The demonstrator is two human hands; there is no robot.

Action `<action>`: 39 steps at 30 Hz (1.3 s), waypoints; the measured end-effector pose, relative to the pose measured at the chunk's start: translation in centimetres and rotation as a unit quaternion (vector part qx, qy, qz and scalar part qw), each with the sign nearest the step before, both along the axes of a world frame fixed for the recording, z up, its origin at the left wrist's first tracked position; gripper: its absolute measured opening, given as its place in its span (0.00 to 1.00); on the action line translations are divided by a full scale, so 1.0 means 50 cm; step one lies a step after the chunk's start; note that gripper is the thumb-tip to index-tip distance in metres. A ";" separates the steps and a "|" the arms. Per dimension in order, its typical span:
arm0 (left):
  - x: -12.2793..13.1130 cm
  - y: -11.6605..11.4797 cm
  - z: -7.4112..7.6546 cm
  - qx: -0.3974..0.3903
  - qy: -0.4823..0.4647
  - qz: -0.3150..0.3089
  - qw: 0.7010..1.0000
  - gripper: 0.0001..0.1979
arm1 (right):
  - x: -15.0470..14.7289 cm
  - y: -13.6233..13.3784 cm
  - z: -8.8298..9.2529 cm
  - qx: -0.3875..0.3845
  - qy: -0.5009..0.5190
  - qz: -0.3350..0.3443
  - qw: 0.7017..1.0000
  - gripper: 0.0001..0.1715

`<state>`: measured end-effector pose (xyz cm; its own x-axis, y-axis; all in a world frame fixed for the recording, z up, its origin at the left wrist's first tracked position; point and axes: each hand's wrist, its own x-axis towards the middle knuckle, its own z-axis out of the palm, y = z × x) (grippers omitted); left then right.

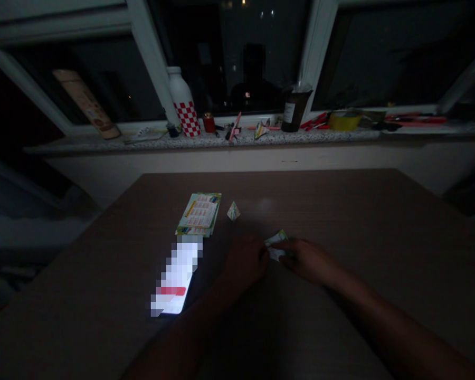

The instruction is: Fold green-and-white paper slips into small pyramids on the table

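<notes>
Forearms (380, 311): nearest the camera, dim, both entering from the bottom edge and drawing together over the middle of the table.
Paper slip (276, 254): small, printed pale and green, between the two hands on the tabletop, partly covered by fingers; its folds are too dark to make out.
Left hand (245, 258): fingers curled in at the slip's left edge; too shadowed to tell whether they grip it.
Right hand (306, 258): fingers reaching over the slip's right part, touching it; whether they pinch it I cannot tell.
Folded paper piece (233, 211): small, pointed, just beyond the left hand, apart from everything else.
Card stack (200, 212): printed sheets piled a little unevenly, left of the folded piece.
Phone (176, 277): lit, left of the left forearm, its far end right by the stack; screen pixelated, with a red bar.
Table (340, 206): brown, wood-grained, its far edge near the wall.
Windowsill (237, 138): speckled stone, bearing a red-and-white checked bottle (186, 108), a small orange-red jar (209, 123), a dark cup (295, 111) with a pale label and a yellow container (344, 121).
Window (237, 31): dark glass with small lights and a faint silhouette.
</notes>
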<state>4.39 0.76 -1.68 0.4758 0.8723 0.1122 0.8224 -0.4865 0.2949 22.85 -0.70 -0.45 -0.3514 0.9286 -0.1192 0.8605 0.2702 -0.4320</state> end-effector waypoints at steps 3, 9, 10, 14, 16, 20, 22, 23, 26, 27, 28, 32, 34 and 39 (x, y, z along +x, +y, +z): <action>0.012 -0.005 -0.006 0.022 0.014 0.007 1.000 0.10 | -0.003 -0.005 -0.002 0.000 0.000 -0.013 1.000 0.25; 0.019 -0.017 -0.012 0.066 0.047 0.032 0.996 0.12 | -0.005 -0.014 -0.004 0.017 -0.016 -0.036 0.999 0.24; 0.020 -0.019 -0.013 0.067 0.051 0.031 0.996 0.12 | -0.005 -0.015 -0.003 0.016 -0.015 -0.033 0.999 0.24; 0.021 -0.026 -0.015 0.071 0.063 0.007 0.995 0.12 | 0.001 -0.017 0.002 0.006 -0.013 -0.010 1.000 0.25; 0.021 -0.028 -0.014 0.074 0.064 0.003 0.995 0.12 | 0.006 -0.017 0.004 -0.003 -0.008 0.006 1.000 0.26; 0.020 -0.031 -0.008 0.065 0.048 0.029 0.996 0.13 | 0.013 -0.014 0.004 -0.020 0.016 0.026 0.999 0.27; 0.021 -0.032 -0.005 0.060 0.042 0.042 0.996 0.13 | 0.013 -0.013 0.003 -0.022 0.022 0.037 0.999 0.27; 0.022 -0.032 -0.003 0.058 0.041 0.046 0.996 0.14 | 0.013 -0.013 0.003 -0.020 0.020 0.039 0.999 0.27; 0.023 -0.033 0.002 0.051 0.045 0.055 0.996 0.15 | 0.012 -0.013 0.003 -0.016 0.001 0.032 0.999 0.27; 0.023 -0.033 0.003 0.050 0.046 0.058 0.996 0.15 | 0.012 -0.014 0.004 -0.016 0.002 0.031 0.999 0.27; 0.024 -0.033 0.004 0.050 0.046 0.060 0.996 0.16 | 0.012 -0.014 0.004 -0.016 0.008 0.032 0.999 0.27; 0.025 -0.036 0.003 0.049 0.044 0.062 0.996 0.18 | 0.015 -0.014 0.004 -0.020 0.027 0.027 0.999 0.26; 0.026 -0.038 0.002 0.046 0.042 0.064 0.996 0.21 | 0.016 -0.013 0.002 -0.028 0.028 0.022 0.999 0.26; 0.023 -0.037 0.001 0.043 0.041 0.062 0.996 0.24 | 0.019 -0.015 0.000 -0.054 0.078 0.013 0.995 0.25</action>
<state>5.56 -1.11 -1.63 0.3757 0.9139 0.1539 0.8973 -0.4002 0.1862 23.82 -1.44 -0.44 -0.3971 0.9037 -0.1599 0.7739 0.2361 -0.5876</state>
